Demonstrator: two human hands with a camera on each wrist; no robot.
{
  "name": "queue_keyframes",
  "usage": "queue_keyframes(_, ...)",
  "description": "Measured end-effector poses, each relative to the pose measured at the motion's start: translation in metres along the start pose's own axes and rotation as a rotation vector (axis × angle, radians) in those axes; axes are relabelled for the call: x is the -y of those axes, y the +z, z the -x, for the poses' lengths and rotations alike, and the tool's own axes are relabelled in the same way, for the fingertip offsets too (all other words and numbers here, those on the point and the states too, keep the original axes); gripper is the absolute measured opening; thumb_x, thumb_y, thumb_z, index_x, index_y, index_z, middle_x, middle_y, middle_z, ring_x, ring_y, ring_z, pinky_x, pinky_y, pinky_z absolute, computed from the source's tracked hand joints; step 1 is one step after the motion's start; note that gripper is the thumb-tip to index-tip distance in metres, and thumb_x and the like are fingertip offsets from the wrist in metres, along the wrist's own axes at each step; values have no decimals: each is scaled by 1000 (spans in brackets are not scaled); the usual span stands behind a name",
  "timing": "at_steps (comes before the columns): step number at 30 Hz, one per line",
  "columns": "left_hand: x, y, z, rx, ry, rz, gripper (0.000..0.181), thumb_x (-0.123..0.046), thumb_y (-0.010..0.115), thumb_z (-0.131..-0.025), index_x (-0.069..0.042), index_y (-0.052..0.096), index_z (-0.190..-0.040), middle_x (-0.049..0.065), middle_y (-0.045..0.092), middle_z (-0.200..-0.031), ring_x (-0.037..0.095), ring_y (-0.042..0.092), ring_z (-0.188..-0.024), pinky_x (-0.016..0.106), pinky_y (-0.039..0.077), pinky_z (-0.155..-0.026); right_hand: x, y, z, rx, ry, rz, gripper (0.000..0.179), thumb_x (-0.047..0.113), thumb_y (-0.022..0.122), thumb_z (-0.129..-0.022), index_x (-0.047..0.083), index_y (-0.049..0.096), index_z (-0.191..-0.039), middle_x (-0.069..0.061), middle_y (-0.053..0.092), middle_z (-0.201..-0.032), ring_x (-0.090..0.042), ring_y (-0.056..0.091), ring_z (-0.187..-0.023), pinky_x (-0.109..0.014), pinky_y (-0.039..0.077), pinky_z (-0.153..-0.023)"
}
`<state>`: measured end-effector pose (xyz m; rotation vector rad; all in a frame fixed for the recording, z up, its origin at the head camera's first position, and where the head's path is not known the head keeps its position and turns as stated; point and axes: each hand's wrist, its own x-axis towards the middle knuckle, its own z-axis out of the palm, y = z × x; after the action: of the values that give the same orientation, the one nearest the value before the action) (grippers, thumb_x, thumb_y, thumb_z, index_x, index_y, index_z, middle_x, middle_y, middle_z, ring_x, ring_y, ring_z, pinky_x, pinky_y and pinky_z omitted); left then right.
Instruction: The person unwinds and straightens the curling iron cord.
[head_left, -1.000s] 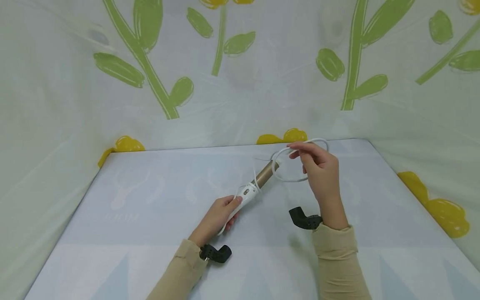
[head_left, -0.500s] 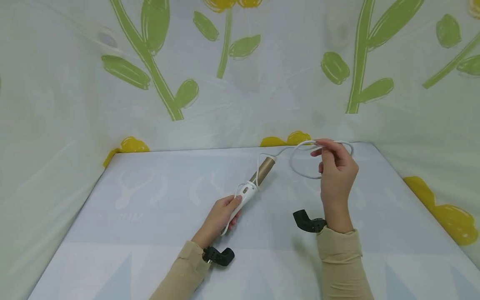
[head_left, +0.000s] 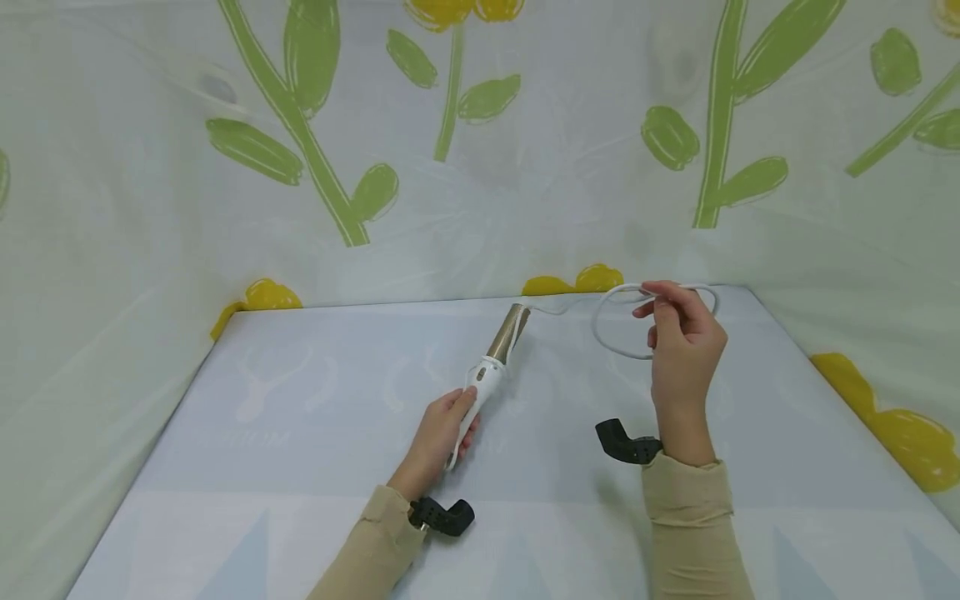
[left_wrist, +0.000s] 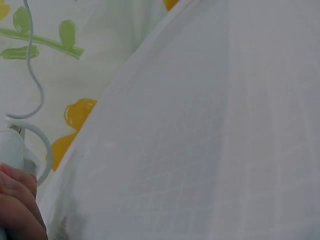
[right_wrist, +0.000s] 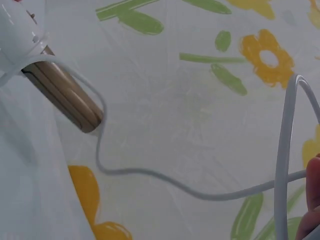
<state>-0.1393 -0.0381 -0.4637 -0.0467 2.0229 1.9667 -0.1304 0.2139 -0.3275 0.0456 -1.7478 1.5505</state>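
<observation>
A curling iron with a white handle [head_left: 483, 381] and a gold barrel [head_left: 508, 335] slants up and away over the table. My left hand [head_left: 437, 432] grips the handle, thumb on top near the button. In the left wrist view, only some curled fingers [left_wrist: 20, 202] and part of the handle show. Raised to the right, my right hand [head_left: 686, 350] pinches the looped white cord [head_left: 597, 323] between thumb and fingers. In the right wrist view, the cord [right_wrist: 215, 196] runs slack from the gold barrel [right_wrist: 65, 95] to the fingertips [right_wrist: 313, 187]. Its plug is not visible.
A pale table [head_left: 300, 467] with faint printed shapes lies beneath both hands. Behind and beside it hangs a white curtain [head_left: 525, 208] with green stems and yellow flowers. Black wrist cameras sit on the left wrist [head_left: 442, 517] and the right wrist [head_left: 628, 442].
My right hand has moved right, away from the iron, drawing the cord loop with it. The barrel has swung slightly left and more upright in the head view; my left hand keeps its grip.
</observation>
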Motion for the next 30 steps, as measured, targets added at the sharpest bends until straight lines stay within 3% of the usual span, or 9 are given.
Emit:
queue_keyframes(4, -1, -2, 1, -31, -14, 50, 55, -55, 46, -86, -1, 51, -96, 3, 49, -69, 11, 42, -47, 21, 36, -38, -4, 1, -1, 27, 15, 17, 22, 2, 44, -90, -1, 65, -97, -17, 59, -83, -14, 46, -54, -17, 33, -44)
queue_keyframes(10, -13, 0, 9, -5, -13, 57, 51, -45, 42, -92, 4, 49, -103, 4, 48, -69, 11, 42, -48, 22, 36, -38, -13, 2, -1, 85, 46, 109, 22, 5, 44, -91, 3, 65, -99, -2, 62, -85, -14, 48, -57, -17, 34, -46)
queue_keyframes(19, -4, -1, 2, -48, -2, 80, 55, -57, 46, -85, -2, 50, -93, 3, 49, -67, 11, 42, -46, 22, 36, -38, -46, 2, -4, 124, 126, 216, 23, 13, 45, -92, 16, 67, -98, -1, 63, -86, -20, 45, -54, -21, 32, -44)
queue_keyframes(30, -1, -4, 1, 12, 17, 142, 59, -57, 42, -86, 1, 52, -98, 5, 50, -69, 11, 43, -46, 23, 36, -37, -63, 1, -3, 122, 216, 277, 23, 21, 44, -94, 16, 64, -105, -4, 62, -87, -18, 43, -54, -19, 37, -47)
